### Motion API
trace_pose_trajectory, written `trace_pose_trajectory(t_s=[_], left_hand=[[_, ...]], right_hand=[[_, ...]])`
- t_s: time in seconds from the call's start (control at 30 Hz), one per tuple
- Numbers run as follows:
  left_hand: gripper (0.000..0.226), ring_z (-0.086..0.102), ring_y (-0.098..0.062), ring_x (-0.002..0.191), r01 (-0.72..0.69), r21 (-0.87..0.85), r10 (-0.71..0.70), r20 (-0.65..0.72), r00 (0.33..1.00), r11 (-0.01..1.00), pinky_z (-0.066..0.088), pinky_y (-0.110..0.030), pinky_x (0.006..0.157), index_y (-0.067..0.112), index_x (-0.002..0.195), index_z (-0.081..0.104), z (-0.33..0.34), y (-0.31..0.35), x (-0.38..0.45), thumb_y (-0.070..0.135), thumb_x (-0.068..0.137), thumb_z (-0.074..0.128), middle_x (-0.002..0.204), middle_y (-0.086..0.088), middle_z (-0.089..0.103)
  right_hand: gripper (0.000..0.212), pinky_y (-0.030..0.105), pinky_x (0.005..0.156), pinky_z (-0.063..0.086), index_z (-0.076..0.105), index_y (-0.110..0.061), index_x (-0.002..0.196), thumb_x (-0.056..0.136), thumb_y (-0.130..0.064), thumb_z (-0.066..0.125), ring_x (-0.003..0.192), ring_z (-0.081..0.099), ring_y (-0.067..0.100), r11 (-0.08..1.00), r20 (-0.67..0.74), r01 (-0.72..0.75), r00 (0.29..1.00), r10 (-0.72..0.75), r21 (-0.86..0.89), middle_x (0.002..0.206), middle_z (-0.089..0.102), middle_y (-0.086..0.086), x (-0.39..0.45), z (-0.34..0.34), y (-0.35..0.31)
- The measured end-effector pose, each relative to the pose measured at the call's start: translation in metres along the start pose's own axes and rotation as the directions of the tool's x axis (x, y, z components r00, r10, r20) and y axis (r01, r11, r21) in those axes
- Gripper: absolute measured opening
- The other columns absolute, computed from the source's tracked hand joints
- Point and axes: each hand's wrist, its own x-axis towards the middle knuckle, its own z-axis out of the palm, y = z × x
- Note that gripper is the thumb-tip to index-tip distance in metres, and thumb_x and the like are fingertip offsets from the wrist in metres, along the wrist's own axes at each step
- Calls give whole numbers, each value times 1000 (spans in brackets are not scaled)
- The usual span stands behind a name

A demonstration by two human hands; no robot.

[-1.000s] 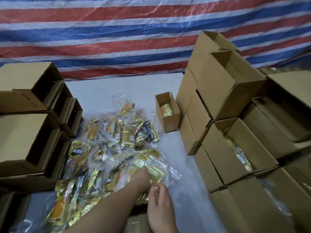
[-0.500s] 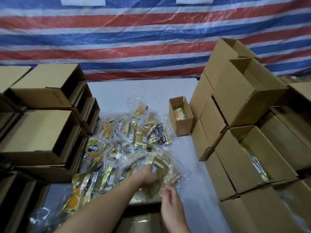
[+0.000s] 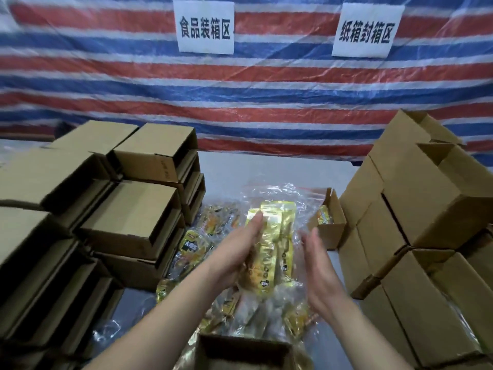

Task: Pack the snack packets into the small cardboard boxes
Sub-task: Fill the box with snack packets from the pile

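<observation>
**Snack packets raised above the pile, open box waiting below**

Snack packets [image 3: 269, 241], a gold bundle inside a clear bag, held up off the heap of packets [image 3: 213, 236] on the tabletop [image 3: 266, 166]. Taking the open box at the bottom edge [image 3: 245, 351] as landmark: bundle directly beyond and above it, heap just beyond it, spreading to the left.

Left hand [image 3: 234, 255] cupped against the bundle's left side, fingers reaching up along the gold foil and lightly curled round it, so grasping the packets. Right hand [image 3: 317, 263] just to the right of the bundle, fingers straight and relaxed, palm turned toward the clear bag; hard to tell whether touching the plastic or a shade apart. Nothing clenched.

Long axis of the bundle running away from the landmark box, near end low by the wrists, far end tipped up and pointing toward the striped tarpaulin [image 3: 266, 102]. Left hand plainly the nearer and the one carrying the weight.

Probably the step of gathering one bundle before dropping it in. Coming move likely turns on this: box mouth straight beneath and nearer than the bundle, so a pull back and a lowering, near end first, long axis kept in line with the box's length. Loose clear plastic at the far end a likely snag on the rim.

Beyond and right of the landmark box, a small open box [image 3: 330, 231] with a packet inside. Stacks of empty boxes [image 3: 133, 209] far left, further stacked boxes [image 3: 416, 209] far right.
</observation>
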Motion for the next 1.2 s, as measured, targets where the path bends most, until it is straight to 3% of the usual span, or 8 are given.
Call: trace_pose_trajectory(t_s=[0.17, 0.27, 0.37, 0.57, 0.73, 0.97, 1.1, 1.2], left_hand=[[71, 67, -27, 96, -151, 171, 192, -248, 950, 973, 52, -46, 94, 15, 104, 68, 12, 27, -25, 73, 89, 30, 100, -9, 71], [63, 55, -32, 79, -408, 396, 542, -329, 773, 823, 48, -46, 75, 6, 70, 56, 22, 34, -36, 58, 96, 30, 75, -15, 59], [46, 33, -8, 99, -380, 618, 678, -363, 639, 688, 27, -31, 92, 22, 63, 46, 23, 39, -37, 46, 100, 36, 101, 10, 44], [55, 46, -23, 121, -297, 834, 683, -126, 720, 466, 38, -39, 101, 19, 80, 64, 11, 42, -41, 59, 97, 29, 124, -6, 54], [40, 53, 11, 80, -403, 626, 532, -23, 846, 668, 37, -10, 69, 35, 78, 53, -24, 18, -56, 64, 95, 32, 81, 26, 58], [34, 53, 3, 116, -51, 697, 94, -24, 995, 715, 38, -6, 89, 35, 130, 52, -93, -132, -68, 50, 100, 44, 126, 21, 54], [38, 40, 1, 128, 57, 657, -30, -52, 998, 752, 24, 0, 94, 35, 129, 56, -104, -192, -69, 51, 103, 35, 130, 21, 46], [46, 34, 3, 130, 148, 531, -73, -160, 984, 835, 20, -7, 104, 26, 141, 52, -108, -208, -64, 46, 105, 31, 140, 16, 44]], right_hand=[[87, 50, 94, 53, 58, -15, 136, 78, -77, 42, 120, 62, 35, 973, 193, -14, 981, -32, 230, 129, 65, 19, -17, 54, -23], [79, 42, 88, 56, 70, -15, 124, 76, -76, 52, 118, 63, 32, 967, 263, 26, 960, -95, 254, 125, 67, 18, -22, 71, -25], [77, 38, 94, 54, 68, -17, 127, 77, -76, 61, 126, 58, 29, 957, 336, 56, 929, -154, 283, 132, 63, 16, -25, 74, -32], [82, 45, 89, 56, 72, -8, 119, 53, -52, 93, 108, 68, 35, 977, 389, -54, 921, -32, 207, 119, 69, 22, -26, 55, -44], [65, 42, 71, 61, 72, 2, 107, 59, -39, 89, 75, 71, 30, 983, 319, -74, 948, 18, 166, 90, 71, 20, -27, 36, -42], [51, 34, 66, 58, 68, -4, 101, 63, -35, 80, 74, 69, 25, 970, 304, 2, 950, 74, -241, 84, 70, 17, -37, 20, -22], [49, 35, 83, 57, 66, -25, 107, 66, -49, 76, 89, 69, 19, 826, 386, 70, 904, 185, -560, 98, 72, 5, -45, 17, 4], [24, 16, 93, 46, 62, -54, 106, 83, -48, 67, 103, 61, -4, 531, 441, 225, 837, 323, -817, 113, 68, -19, -45, 23, 21]])
